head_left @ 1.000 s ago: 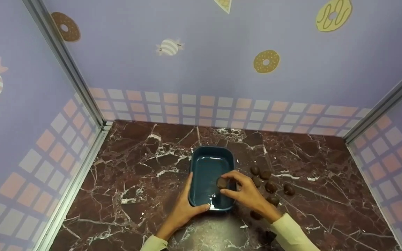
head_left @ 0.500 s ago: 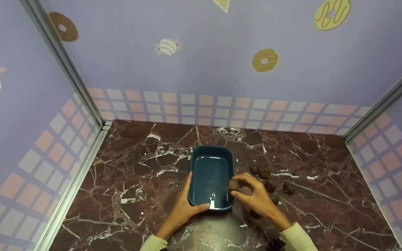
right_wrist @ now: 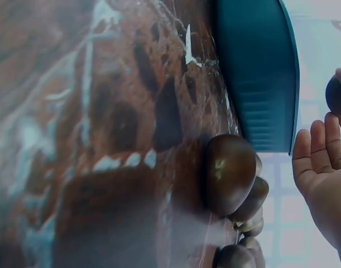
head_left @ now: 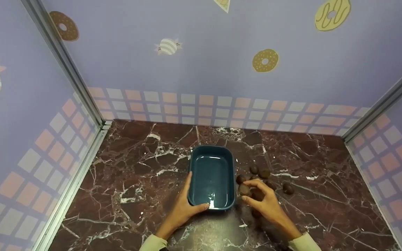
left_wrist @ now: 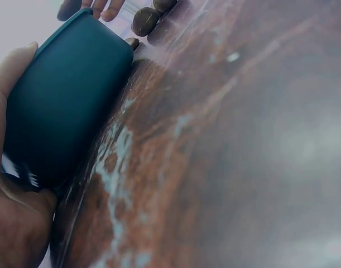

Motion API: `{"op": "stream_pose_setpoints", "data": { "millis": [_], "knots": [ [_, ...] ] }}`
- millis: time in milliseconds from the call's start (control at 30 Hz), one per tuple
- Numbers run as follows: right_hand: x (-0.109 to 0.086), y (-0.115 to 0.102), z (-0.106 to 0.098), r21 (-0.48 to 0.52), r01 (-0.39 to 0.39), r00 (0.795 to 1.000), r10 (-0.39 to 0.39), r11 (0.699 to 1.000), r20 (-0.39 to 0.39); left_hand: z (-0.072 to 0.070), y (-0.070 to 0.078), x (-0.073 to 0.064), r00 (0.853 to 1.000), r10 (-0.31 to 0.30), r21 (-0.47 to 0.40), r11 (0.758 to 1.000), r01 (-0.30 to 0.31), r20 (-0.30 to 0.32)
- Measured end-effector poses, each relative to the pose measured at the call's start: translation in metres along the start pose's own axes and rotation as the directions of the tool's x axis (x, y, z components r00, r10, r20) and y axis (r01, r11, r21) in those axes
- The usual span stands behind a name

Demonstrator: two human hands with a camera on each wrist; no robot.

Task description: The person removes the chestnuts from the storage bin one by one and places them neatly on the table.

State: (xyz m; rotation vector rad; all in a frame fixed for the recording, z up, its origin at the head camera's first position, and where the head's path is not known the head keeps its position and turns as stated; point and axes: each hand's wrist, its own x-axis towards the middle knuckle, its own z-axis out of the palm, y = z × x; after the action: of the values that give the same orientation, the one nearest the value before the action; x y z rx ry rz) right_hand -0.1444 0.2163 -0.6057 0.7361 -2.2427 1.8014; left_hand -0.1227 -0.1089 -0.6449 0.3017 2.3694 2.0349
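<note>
A deep teal rectangular baking dish [head_left: 212, 174] stands on the marbled table. My left hand [head_left: 183, 205] holds it at its near left corner, thumb over the front rim and fingers along the left side. Just right of the dish, my right hand [head_left: 267, 204] pinches a brown chestnut [head_left: 244, 190] between thumb and fingertips. In the right wrist view that chestnut [right_wrist: 337, 95] is held up above the table, the other fingers [right_wrist: 321, 145] loosely extended. Several more chestnuts [head_left: 288, 188] lie right of the dish, some partly hidden by the right hand.
The dark red marbled tabletop [head_left: 134, 174] has white veins. A purple wall [head_left: 208, 69] with printed sweets rises behind it, and side panels [head_left: 30, 139] flank the table. A large glossy chestnut [right_wrist: 231, 174] lies near the dish in the right wrist view.
My right hand has moved right, from over the dish to beside its right rim, with the chestnut still pinched. The left hand and the dish have stayed put.
</note>
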Motion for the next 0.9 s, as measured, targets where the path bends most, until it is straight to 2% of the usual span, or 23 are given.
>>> {"op": "stream_pose_setpoints", "data": {
  "millis": [267, 500, 700, 900],
  "knots": [
    [-0.010, 0.000, -0.003, 0.055, -0.053, 0.999, 0.053, 0.997, 0.005, 0.000, 0.001, 0.000, 1.000, -0.021, 0.000, 1.000, 0.021, 0.006],
    [-0.019, 0.003, -0.009, 0.037, -0.035, 0.999, 0.035, 0.999, -0.007, 0.000, 0.002, 0.000, 1.000, -0.018, -0.007, 1.000, 0.018, 0.002],
    [-0.032, 0.000, -0.015, -0.021, -0.130, 0.989, 0.128, 0.991, -0.070, 0.000, 0.001, 0.001, 1.000, -0.026, -0.019, 0.999, 0.026, 0.004],
    [-0.042, -0.003, -0.024, 0.003, -0.173, 0.980, 0.172, 0.985, -0.096, 0.001, 0.000, 0.001, 1.000, -0.019, -0.018, 1.000, 0.019, -0.004]
  ]
}}
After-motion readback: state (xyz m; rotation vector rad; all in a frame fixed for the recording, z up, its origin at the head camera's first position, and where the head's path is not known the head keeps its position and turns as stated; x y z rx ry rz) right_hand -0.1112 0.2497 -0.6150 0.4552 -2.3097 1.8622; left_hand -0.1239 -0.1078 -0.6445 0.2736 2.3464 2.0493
